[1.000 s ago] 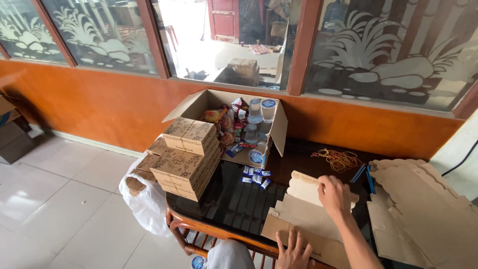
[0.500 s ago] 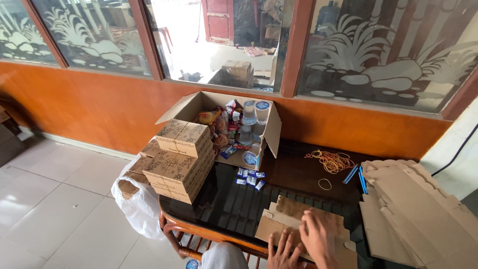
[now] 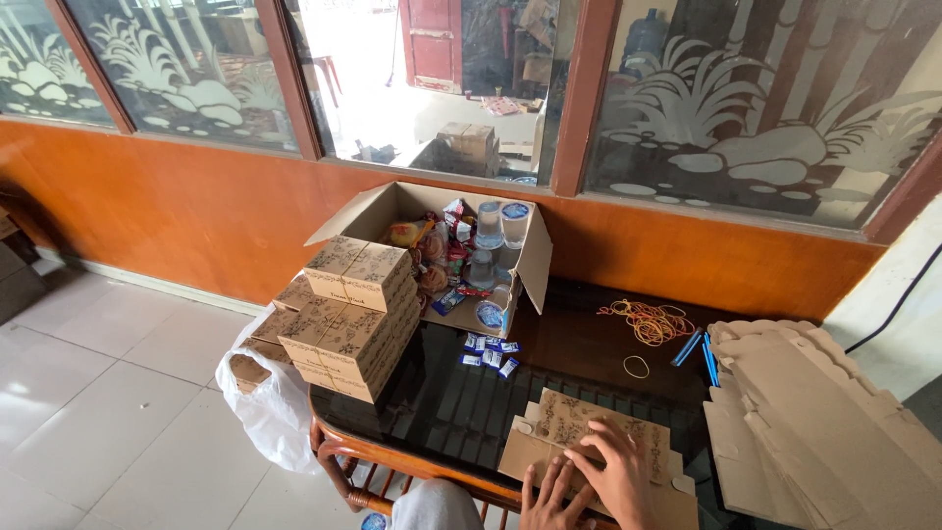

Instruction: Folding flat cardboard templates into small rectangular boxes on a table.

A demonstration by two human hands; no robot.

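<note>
Desk [image 3: 579, 353]: dark glass, beneath both hands.
Flat carton [image 3: 589, 442]: lay under the palms, drawn nearer the desk's front edge than before.
Right hand [image 3: 618, 469]: grip open, fingers spread, pressing the carton; earlier it rested farther out.
Left hand [image 3: 549, 496]: grip open, flat beside it.

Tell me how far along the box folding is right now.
Done: a stack of closed patterned boxes stands on the table's left. In hand: both hands, left hand and right hand, press one flat patterned box blank. Left: a pile of flat blanks at right.
</note>
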